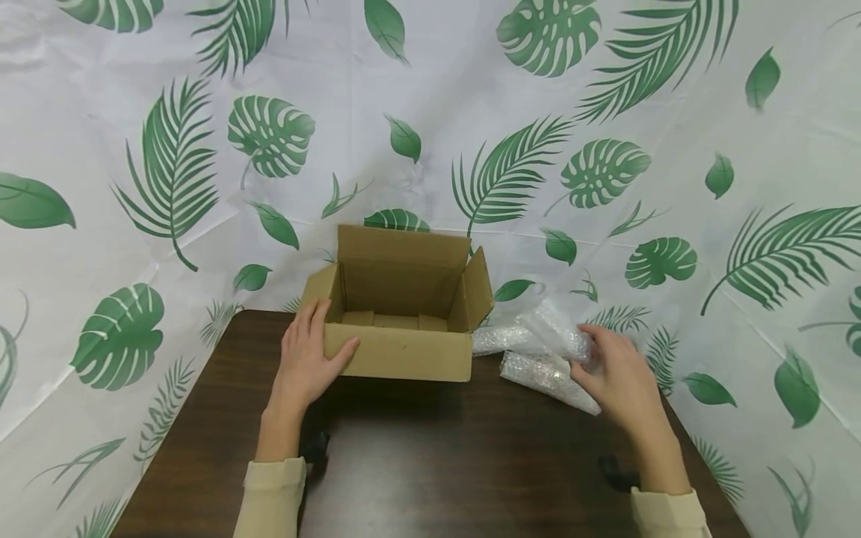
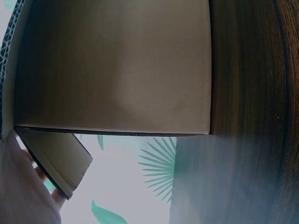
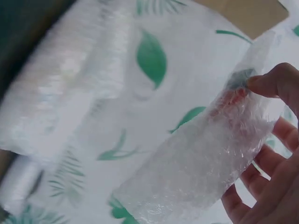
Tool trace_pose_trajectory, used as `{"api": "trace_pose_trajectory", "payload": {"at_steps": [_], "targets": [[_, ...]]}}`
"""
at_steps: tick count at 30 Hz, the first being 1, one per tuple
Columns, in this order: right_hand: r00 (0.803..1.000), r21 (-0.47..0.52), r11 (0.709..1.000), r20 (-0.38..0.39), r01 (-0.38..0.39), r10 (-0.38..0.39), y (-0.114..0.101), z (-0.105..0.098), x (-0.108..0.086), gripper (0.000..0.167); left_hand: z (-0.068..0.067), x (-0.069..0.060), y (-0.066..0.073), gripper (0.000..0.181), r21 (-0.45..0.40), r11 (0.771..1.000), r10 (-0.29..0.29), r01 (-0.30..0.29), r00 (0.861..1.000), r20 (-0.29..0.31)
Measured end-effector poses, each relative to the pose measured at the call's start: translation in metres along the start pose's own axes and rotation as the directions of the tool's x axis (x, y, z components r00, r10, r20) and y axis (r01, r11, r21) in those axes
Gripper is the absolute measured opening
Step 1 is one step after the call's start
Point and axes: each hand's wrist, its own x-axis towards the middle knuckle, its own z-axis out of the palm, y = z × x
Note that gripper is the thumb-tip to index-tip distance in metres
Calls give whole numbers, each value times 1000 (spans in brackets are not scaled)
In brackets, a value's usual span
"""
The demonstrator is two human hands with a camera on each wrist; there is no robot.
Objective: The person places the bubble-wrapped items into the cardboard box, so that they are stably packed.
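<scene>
While the left hand [image 1: 308, 359] grips the box [image 1: 406, 354], the right hand [image 1: 624, 379] pinches a bubble-wrapped bundle [image 3: 196, 161], best held lightly, clear of the packets [image 1: 546, 376] beside that grip.

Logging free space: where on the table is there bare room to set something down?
Widest: the table in front of the cardboard box, between the forearms. Also: left of the left forearm, up to the table edge. Crowded: right of the box, where wrapped packages bunch at the right hand.
</scene>
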Motion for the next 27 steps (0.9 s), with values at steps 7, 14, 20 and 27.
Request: {"api": "trace_pose_trajectory", "payload": {"at_steps": [7, 14, 20, 27], "targets": [[997, -15, 997, -14, 70, -70, -20, -23, 30, 62, 2, 1, -2, 94, 11, 1000, 7, -7, 1000, -10], [979, -33, 985, -111, 168, -171, -38, -35, 54, 60, 5, -1, -2, 94, 4, 1000, 11, -11, 1000, -13], [949, -71, 962, -161, 262, -271, -63, -45, 75, 61, 7, -2, -4, 98, 8, 1000, 8, -8, 1000, -23], [926, -133, 935, -147, 329, -347, -103, -49, 101, 61, 5, 1, -4, 99, -6, 1000, 9, -9, 1000, -27]]}}
